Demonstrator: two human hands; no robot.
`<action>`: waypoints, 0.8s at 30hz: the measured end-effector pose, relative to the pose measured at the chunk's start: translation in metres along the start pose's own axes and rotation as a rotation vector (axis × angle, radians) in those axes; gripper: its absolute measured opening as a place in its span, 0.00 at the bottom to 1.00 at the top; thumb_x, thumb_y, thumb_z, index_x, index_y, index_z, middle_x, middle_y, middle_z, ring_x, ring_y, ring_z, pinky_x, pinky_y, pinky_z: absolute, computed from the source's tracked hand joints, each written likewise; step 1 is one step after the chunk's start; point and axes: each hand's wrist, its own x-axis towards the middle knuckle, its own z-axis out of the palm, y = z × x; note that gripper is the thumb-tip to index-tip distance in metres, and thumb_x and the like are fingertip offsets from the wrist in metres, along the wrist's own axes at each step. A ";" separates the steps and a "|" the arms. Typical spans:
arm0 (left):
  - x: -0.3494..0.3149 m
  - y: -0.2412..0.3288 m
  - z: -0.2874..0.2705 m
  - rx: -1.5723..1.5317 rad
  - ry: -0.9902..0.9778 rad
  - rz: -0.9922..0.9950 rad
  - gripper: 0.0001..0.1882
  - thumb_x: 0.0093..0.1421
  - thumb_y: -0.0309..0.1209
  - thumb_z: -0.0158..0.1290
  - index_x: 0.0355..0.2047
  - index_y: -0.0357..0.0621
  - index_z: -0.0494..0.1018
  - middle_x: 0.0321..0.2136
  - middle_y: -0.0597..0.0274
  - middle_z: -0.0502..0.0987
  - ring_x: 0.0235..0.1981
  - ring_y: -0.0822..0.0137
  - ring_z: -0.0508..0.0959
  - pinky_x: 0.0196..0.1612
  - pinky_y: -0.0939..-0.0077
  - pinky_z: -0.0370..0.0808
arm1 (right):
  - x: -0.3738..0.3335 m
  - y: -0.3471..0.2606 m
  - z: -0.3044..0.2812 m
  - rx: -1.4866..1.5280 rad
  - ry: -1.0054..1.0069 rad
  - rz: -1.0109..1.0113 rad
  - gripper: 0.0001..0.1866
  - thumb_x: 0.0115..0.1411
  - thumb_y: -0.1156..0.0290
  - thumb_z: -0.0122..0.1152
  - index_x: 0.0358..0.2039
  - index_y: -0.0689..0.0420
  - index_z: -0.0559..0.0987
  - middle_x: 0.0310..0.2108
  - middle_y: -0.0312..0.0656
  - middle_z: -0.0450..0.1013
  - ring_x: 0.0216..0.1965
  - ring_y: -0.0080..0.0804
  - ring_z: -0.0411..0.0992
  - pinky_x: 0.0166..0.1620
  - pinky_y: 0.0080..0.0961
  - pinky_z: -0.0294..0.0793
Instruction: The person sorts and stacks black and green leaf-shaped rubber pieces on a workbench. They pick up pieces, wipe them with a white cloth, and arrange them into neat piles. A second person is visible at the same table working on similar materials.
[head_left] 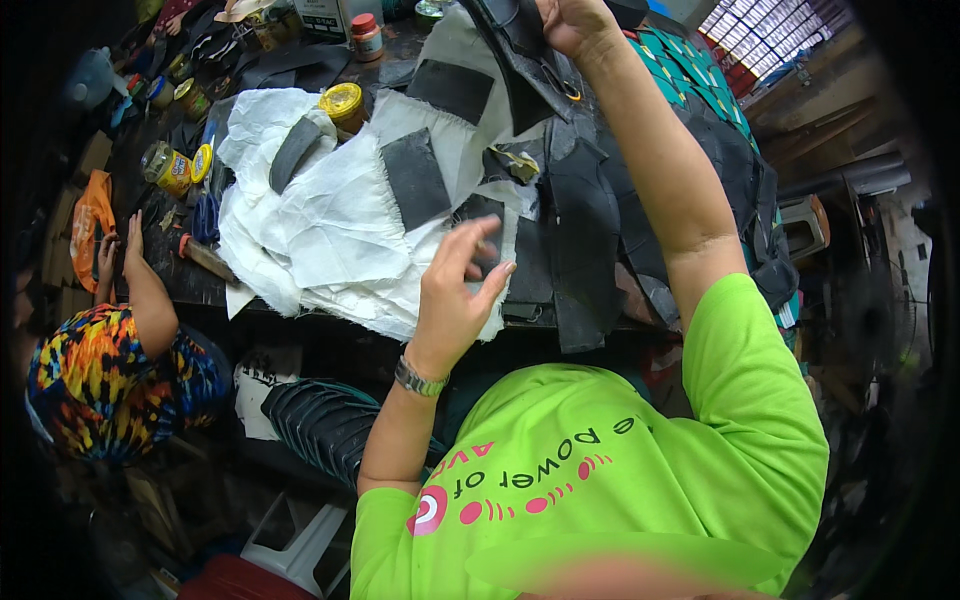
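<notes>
My left hand [455, 290], with a metal watch on its wrist, hovers over the near edge of the white cloth [345, 235]. Its fingers are partly curled and apart, with nothing visible between them. A dark rectangular patch [480, 225] lies just beyond the fingers. Far off at the top edge, my right hand [577, 25] is closed on a black sheet piece [515, 65]; its fingertips are partly out of view. More black patches, one in the middle [415, 178] and a curved one [295, 155], rest on the cloth.
Yellow-lidded jars [343, 105] and a red-lidded bottle [366, 38] stand beyond the cloth. A wooden-handled tool [207, 258] lies at the left. Black sheets [585, 230] cover the table's right side. Another person in a colourful shirt [120, 375] sits at the left.
</notes>
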 end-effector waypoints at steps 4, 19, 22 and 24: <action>0.015 0.002 -0.005 0.464 0.206 0.440 0.28 0.49 0.25 0.66 0.53 0.45 0.73 0.46 0.55 0.76 0.48 0.56 0.75 0.50 0.62 0.72 | 0.007 0.025 -0.010 0.054 0.199 0.032 0.18 0.51 0.82 0.62 0.45 0.61 0.78 0.29 0.33 0.75 0.22 0.18 0.69 0.24 0.10 0.67; 0.056 -0.029 -0.044 0.742 -0.082 0.301 0.20 0.54 0.29 0.62 0.49 0.48 0.75 0.39 0.60 0.79 0.47 0.59 0.76 0.51 0.61 0.67 | 0.009 -0.054 -0.081 -0.122 0.092 0.002 0.25 0.52 0.81 0.59 0.54 0.60 0.72 0.42 0.43 0.78 0.36 0.32 0.79 0.41 0.27 0.82; 0.057 -0.016 -0.054 0.665 -0.175 0.238 0.21 0.54 0.31 0.62 0.50 0.48 0.75 0.38 0.64 0.79 0.45 0.63 0.76 0.50 0.63 0.66 | 0.010 -0.047 -0.089 -0.106 0.187 -0.016 0.23 0.52 0.80 0.59 0.51 0.61 0.73 0.41 0.44 0.78 0.35 0.36 0.79 0.44 0.32 0.82; 0.063 -0.011 -0.059 0.569 -0.233 0.146 0.23 0.54 0.34 0.63 0.51 0.48 0.74 0.39 0.63 0.79 0.45 0.62 0.77 0.50 0.61 0.66 | 0.008 -0.044 -0.084 -0.005 0.160 0.004 0.20 0.53 0.78 0.59 0.48 0.64 0.74 0.39 0.46 0.78 0.34 0.38 0.79 0.44 0.33 0.82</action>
